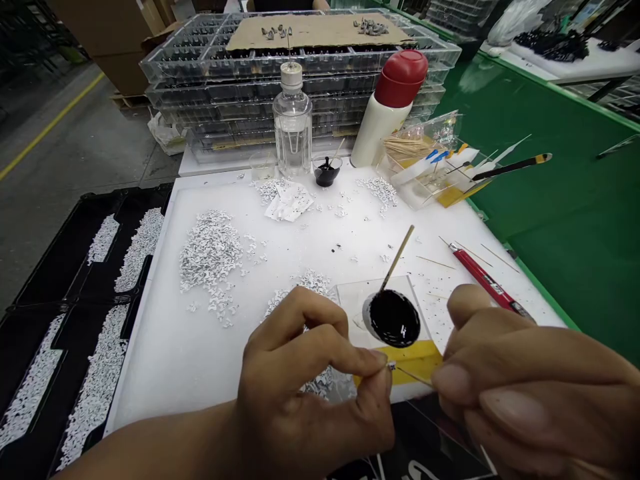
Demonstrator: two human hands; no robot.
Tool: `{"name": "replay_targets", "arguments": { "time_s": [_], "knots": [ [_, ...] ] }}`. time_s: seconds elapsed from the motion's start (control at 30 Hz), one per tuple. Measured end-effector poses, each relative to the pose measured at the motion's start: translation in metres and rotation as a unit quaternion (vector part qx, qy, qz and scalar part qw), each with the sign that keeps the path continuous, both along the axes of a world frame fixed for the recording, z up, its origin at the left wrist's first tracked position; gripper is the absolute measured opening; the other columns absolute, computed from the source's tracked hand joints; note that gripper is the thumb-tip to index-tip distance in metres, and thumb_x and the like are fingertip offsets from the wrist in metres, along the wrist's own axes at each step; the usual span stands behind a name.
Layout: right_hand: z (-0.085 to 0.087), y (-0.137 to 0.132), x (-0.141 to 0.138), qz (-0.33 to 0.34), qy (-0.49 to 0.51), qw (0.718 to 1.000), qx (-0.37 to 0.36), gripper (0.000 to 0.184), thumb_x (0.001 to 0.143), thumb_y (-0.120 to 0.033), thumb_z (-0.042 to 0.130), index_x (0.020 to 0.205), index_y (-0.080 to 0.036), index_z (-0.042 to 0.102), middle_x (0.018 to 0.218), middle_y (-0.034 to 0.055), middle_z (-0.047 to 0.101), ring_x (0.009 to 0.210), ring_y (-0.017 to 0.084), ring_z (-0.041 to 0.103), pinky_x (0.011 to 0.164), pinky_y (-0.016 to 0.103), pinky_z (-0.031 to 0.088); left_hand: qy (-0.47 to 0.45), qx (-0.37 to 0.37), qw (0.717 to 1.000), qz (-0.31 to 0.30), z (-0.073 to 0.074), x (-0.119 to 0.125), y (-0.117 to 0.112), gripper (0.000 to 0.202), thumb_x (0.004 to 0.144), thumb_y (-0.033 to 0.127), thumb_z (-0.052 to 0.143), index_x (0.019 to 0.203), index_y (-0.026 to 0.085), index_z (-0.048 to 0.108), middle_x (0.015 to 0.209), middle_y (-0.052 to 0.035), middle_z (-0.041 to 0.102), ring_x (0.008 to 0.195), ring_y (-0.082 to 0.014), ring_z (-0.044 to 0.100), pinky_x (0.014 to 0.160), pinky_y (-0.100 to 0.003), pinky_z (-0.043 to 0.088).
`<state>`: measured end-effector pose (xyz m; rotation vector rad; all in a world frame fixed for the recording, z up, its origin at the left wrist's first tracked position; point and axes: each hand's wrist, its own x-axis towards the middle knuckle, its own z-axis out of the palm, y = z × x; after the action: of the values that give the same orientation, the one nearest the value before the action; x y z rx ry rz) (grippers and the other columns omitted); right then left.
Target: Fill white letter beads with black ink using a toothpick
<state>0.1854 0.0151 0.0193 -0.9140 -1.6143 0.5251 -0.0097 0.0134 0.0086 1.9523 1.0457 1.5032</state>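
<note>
Thumb and forefinger of my left hand (315, 380) pinch a tiny white part (391, 366) with a dark mark on it. My right hand (530, 373) is closed on a thin wooden toothpick (414, 377), whose tip points at the part; whether they touch, I cannot tell. Just beyond my fingers, a small cup of glossy black paint (395, 319) sits on a clear plate (345, 291) with yellow tape (425, 357). A wooden stick (399, 257) leans out of the cup. Loose white parts (313, 280) lie partly hidden behind my left hand.
A large pile of white parts (213, 257) covers the left of the white table. Further back stand a clear bottle (293, 127), a red-capped flask (385, 113) and stacked clear trays (220, 107). A red pen-like tool (487, 280) lies at right. Black trays (75, 293) stand left.
</note>
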Motion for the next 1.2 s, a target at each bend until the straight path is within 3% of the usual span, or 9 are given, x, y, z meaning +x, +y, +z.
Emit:
{"name": "replay_targets", "arguments": {
  "time_s": [0.2, 0.4, 0.47, 0.57, 0.63, 0.73, 0.93, 1.1, 1.2],
  "knots": [
    [-0.01, -0.018, -0.006, -0.039, 0.012, 0.999, -0.013, 0.008, 0.083, -0.042, 0.085, 0.085, -0.036, 0.08, 0.081, 0.0038, 0.078, 0.066, 0.026, 0.076, 0.065, 0.041, 0.069, -0.003, -0.007, 1.0, -0.003, 0.002, 0.001, 0.0, 0.018, 0.075, 0.001, 0.072, 0.08, 0.018, 0.067, 0.075, 0.002, 0.057, 0.058, -0.0088, 0.059, 0.048, -0.022, 0.054],
    [-0.01, -0.013, -0.001, -0.04, 0.01, 0.999, -0.01, 0.011, 0.082, -0.04, 0.087, 0.091, -0.039, 0.081, 0.082, 0.0026, 0.081, 0.065, 0.026, 0.078, 0.068, 0.04, 0.071, -0.006, -0.004, 1.0, -0.002, 0.001, 0.002, 0.002, 0.018, 0.075, 0.001, 0.073, 0.08, 0.017, 0.068, 0.076, 0.0015, 0.058, 0.06, -0.0088, 0.06, 0.049, -0.021, 0.054],
    [-0.003, -0.001, 0.01, 0.008, -0.013, 1.0, 0.004, 0.017, 0.081, -0.037, 0.088, 0.096, -0.04, 0.082, 0.077, 0.0001, 0.081, 0.057, 0.024, 0.076, 0.072, 0.039, 0.072, -0.004, -0.007, 1.0, -0.001, 0.001, 0.001, 0.002, 0.018, 0.075, 0.001, 0.073, 0.08, 0.017, 0.068, 0.076, 0.0016, 0.058, 0.06, -0.0089, 0.06, 0.049, -0.022, 0.054],
    [0.004, 0.016, 0.027, 0.171, -0.094, 0.98, 0.048, 0.038, 0.077, -0.026, 0.091, 0.113, -0.037, 0.082, 0.076, -0.0049, 0.082, 0.046, 0.019, 0.073, 0.087, 0.031, 0.071, -0.004, -0.006, 1.0, -0.004, 0.002, 0.001, 0.001, 0.016, 0.075, 0.002, 0.074, 0.08, 0.017, 0.068, 0.076, 0.0017, 0.058, 0.059, -0.0085, 0.059, 0.048, -0.022, 0.054],
    [0.005, 0.021, 0.035, 0.201, -0.105, 0.972, 0.058, 0.049, 0.079, -0.015, 0.087, 0.124, -0.034, 0.079, 0.087, -0.0049, 0.084, 0.049, 0.016, 0.075, 0.103, 0.028, 0.064, -0.004, -0.006, 1.0, -0.004, 0.002, 0.001, 0.0, 0.016, 0.075, 0.002, 0.073, 0.079, 0.016, 0.068, 0.076, 0.0017, 0.058, 0.059, -0.0082, 0.059, 0.049, -0.021, 0.054],
    [0.002, 0.021, 0.039, 0.205, -0.117, 0.97, 0.061, 0.054, 0.082, -0.014, 0.086, 0.131, -0.034, 0.075, 0.095, -0.006, 0.085, 0.057, 0.015, 0.078, 0.114, 0.028, 0.056, -0.003, -0.005, 1.0, -0.004, 0.003, 0.001, 0.0, 0.017, 0.075, 0.001, 0.073, 0.079, 0.016, 0.068, 0.075, 0.0018, 0.057, 0.059, -0.0083, 0.059, 0.049, -0.021, 0.053],
    [-0.001, 0.017, 0.041, 0.218, -0.139, 0.963, 0.069, 0.056, 0.086, -0.012, 0.081, 0.137, -0.032, 0.071, 0.095, -0.003, 0.085, 0.056, 0.017, 0.078, 0.105, 0.031, 0.064, 0.002, -0.002, 1.0, -0.004, 0.003, 0.001, 0.001, 0.019, 0.075, 0.001, 0.073, 0.08, 0.018, 0.067, 0.075, 0.002, 0.058, 0.058, -0.0096, 0.059, 0.048, -0.022, 0.054],
    [0.0, 0.02, 0.038, 0.196, -0.12, 0.972, 0.059, 0.057, 0.081, -0.009, 0.082, 0.131, -0.035, 0.075, 0.089, -0.0039, 0.084, 0.05, 0.019, 0.075, 0.094, 0.033, 0.069, 0.0, -0.005, 1.0, -0.004, 0.002, 0.001, 0.0, 0.018, 0.075, 0.002, 0.073, 0.081, 0.018, 0.067, 0.076, 0.0018, 0.057, 0.059, -0.0093, 0.059, 0.048, -0.022, 0.054],
    [0.001, 0.02, 0.039, 0.195, -0.122, 0.972, 0.049, 0.044, 0.084, -0.01, 0.079, 0.122, -0.033, 0.08, 0.084, -0.0029, 0.084, 0.05, 0.017, 0.075, 0.091, 0.03, 0.069, -0.002, -0.007, 1.0, -0.003, 0.0, 0.0, 0.0, 0.019, 0.075, 0.001, 0.072, 0.081, 0.018, 0.067, 0.076, 0.002, 0.058, 0.059, -0.0089, 0.059, 0.049, -0.022, 0.053]
  ]
}}
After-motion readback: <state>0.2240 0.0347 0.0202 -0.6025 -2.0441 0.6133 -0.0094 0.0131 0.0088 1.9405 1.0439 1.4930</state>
